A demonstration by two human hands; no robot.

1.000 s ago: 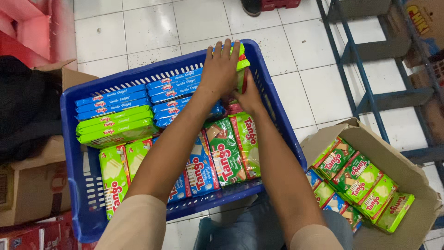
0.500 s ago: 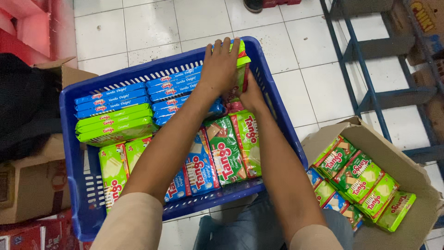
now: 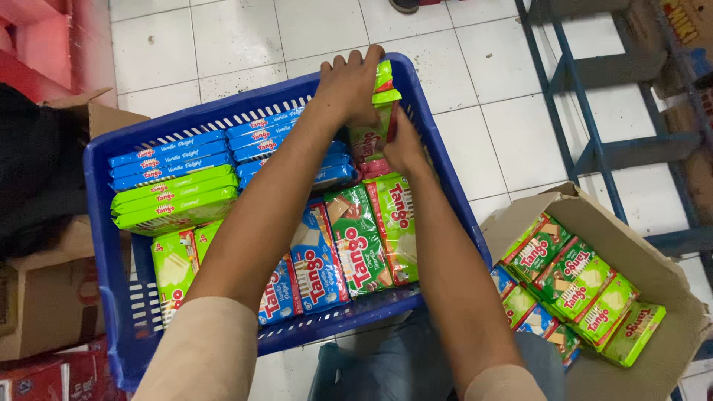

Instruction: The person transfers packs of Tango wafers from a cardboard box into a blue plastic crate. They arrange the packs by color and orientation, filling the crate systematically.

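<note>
A blue plastic crate (image 3: 445, 186) on the tiled floor holds rows of wafer packs in blue, light green and dark green wrappers. Both my hands reach to its far right corner. My left hand (image 3: 349, 85) lies on top of an upright stack of green wafer packs (image 3: 377, 122) and grips it from the left. My right hand (image 3: 403, 145) presses the same stack from the right, close to the crate wall. Blue packs (image 3: 193, 152) and light green packs (image 3: 174, 200) lie stacked at the crate's left.
A cardboard box (image 3: 668, 289) with several green wafer packs (image 3: 575, 286) stands at the right. A blue metal rack (image 3: 579, 111) rises at the far right. Brown cartons (image 3: 44, 297) and a dark cloth (image 3: 37, 178) sit on the left. Someone's shoe (image 3: 405, 6) shows at the top.
My left hand has shifted a little toward the crate's far rim over the green stack, fingers curling more. The view has drifted slightly.
</note>
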